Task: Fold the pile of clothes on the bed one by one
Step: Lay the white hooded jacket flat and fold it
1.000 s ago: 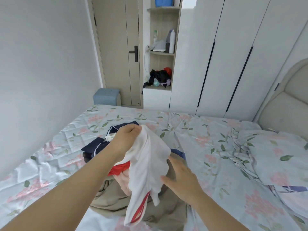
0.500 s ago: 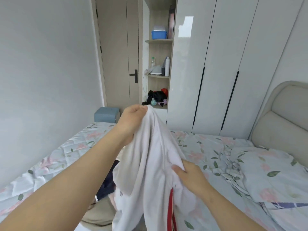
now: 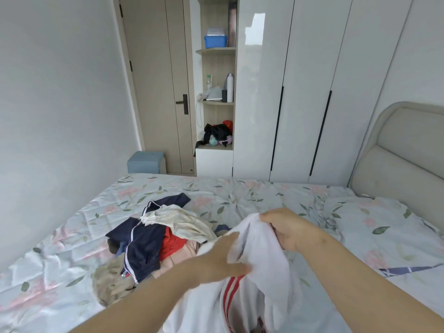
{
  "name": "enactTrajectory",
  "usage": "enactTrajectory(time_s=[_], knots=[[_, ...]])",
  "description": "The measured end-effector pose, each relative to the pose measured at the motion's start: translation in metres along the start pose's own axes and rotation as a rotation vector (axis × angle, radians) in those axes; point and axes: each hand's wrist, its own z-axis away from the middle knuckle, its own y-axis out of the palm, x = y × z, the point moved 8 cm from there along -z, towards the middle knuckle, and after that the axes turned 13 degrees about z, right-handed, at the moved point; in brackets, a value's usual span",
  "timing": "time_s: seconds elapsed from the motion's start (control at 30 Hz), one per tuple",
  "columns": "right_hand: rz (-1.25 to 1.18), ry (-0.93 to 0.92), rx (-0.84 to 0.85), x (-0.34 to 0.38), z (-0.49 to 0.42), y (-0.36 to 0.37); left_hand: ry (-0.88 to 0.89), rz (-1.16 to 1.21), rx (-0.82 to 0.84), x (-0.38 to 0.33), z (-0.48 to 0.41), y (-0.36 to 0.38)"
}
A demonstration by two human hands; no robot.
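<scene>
A white garment with red stripes [image 3: 259, 272] hangs bunched between my two hands, low over the near side of the bed [image 3: 240, 195]. My right hand [image 3: 292, 230] grips its top edge, fingers curled round the cloth. My left hand [image 3: 222, 259] holds the garment lower down, thumb over the fabric. Left of the hands lies the pile of clothes [image 3: 153, 239]: a navy piece with white piping, a cream top, something red, a beige garment at the front.
A pillow [image 3: 384, 227] in the same floral cloth lies at the right by the padded headboard [image 3: 406, 155]. Behind the bed stand white wardrobes [image 3: 300, 92], open shelves, a door and a small blue stool [image 3: 145, 162]. A wall runs along the left.
The white garment came down from its raised position and shifted right. My right hand now grips its top edge, and my left hand holds it lower. The pile is uncovered again.
</scene>
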Motion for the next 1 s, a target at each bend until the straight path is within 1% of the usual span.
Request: enactTrajectory(time_s=[0.1,0.17,0.2,0.27,0.37,0.43,0.53,0.67,0.77,0.9,1.0], knots=[[-0.319,-0.006,0.012,0.026,0.008,-0.001,0.109,0.246,0.0,0.0,-0.006,0.021],[-0.45,-0.065,-0.019,0.052,0.013,-0.012,0.058,0.37,-0.018,0.006,-0.015,0.03],[-0.43,-0.094,-0.038,0.061,0.016,-0.016,0.006,0.412,-0.038,0.012,-0.02,0.036],[-0.291,-0.105,-0.092,0.06,0.015,-0.02,-0.024,0.476,-0.121,0.02,-0.027,0.036],[-0.078,0.016,-0.183,0.005,-0.003,-0.025,-0.077,0.462,-0.224,0.044,-0.031,0.024],[-0.009,0.137,-0.18,-0.049,-0.014,-0.022,-0.109,0.425,-0.237,0.062,-0.027,0.024],[0.017,0.281,-0.124,-0.117,-0.02,-0.011,-0.171,0.307,-0.25,0.091,-0.022,0.035],[0.021,0.339,-0.118,-0.17,-0.024,-0.005,-0.184,0.107,-0.202,0.117,-0.026,0.063],[-0.01,0.414,-0.126,-0.209,-0.023,-0.006,-0.225,-0.025,-0.123,0.134,-0.03,0.09],[-0.026,0.534,-0.132,-0.265,-0.019,-0.012,-0.294,-0.097,-0.009,0.165,-0.039,0.131],[-0.036,0.62,-0.143,-0.307,-0.019,-0.015,-0.284,-0.184,0.064,0.184,-0.053,0.161]])
